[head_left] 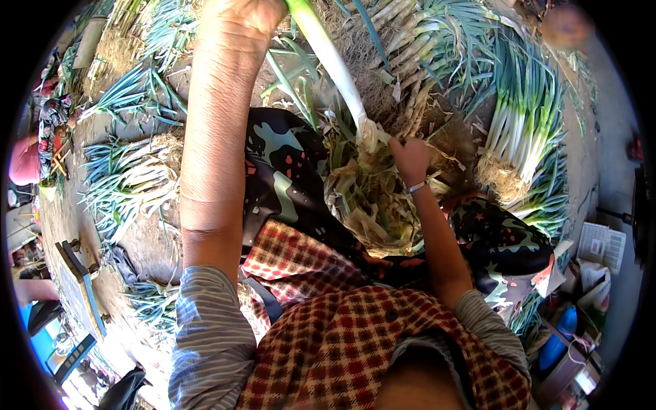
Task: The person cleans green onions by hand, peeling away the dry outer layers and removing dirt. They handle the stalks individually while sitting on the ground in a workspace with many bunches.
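A long green onion [335, 65] slants across the upper middle, green at the top and white lower down. My left hand [242, 17] reaches the top edge and closes around its green part; the fingertips are cut off by the frame. At the lower white end, dry papery skin [372, 137] bunches up. My right hand [411, 160] pinches this loose skin, with a band on the wrist. Beneath, between my knees, lies a heap of peeled, withered skins [376, 212].
Trimmed white-stalked onions [519, 130] lie at the right, roots toward me. Uncleaned onions with tangled roots [403, 41] spread ahead, and another bundle [137, 178] lies left. A small wooden stool [82, 287] stands at the left, a blue bottle [557, 338] at the lower right.
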`<state>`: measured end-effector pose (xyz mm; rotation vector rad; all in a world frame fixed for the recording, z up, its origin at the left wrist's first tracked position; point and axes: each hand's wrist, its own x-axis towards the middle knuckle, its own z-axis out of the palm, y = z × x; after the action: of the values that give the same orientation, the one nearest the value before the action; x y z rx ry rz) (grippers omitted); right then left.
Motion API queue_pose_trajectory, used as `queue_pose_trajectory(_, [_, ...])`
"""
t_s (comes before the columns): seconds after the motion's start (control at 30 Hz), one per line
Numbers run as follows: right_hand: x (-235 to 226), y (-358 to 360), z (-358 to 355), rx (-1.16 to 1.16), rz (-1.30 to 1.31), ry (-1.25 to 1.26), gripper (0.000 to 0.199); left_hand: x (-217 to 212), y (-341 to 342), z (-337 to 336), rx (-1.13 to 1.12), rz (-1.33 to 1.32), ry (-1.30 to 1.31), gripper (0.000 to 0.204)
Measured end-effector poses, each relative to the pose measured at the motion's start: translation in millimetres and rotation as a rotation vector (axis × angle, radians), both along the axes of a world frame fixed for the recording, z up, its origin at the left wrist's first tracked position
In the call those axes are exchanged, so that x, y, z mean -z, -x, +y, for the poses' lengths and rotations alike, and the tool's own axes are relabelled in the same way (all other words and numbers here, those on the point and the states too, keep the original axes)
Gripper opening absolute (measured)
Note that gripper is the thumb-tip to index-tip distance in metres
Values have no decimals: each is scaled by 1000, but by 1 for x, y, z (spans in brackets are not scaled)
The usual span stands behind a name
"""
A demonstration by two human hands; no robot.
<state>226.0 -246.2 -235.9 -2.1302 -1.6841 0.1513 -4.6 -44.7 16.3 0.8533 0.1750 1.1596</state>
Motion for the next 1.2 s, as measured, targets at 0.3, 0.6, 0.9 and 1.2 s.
queue_pose_trajectory(0.3, [-112,56,22,-317,1108,-331,26,9,21,37,-313,53,169,29])
queue_pose_trajectory(0.6, [-161,96,44,-230,870,-553,14,1,-7,-2,-378,204,246,27])
queue_pose_trajectory(0.9, [-185,88,26,-278,1503,-703,19,15,-14,26,-231,83,305,32])
queue_pose_trajectory(1.2, [-208,70,7,-430,2199,-178,36,47,-20,79,-105,37,422,35])
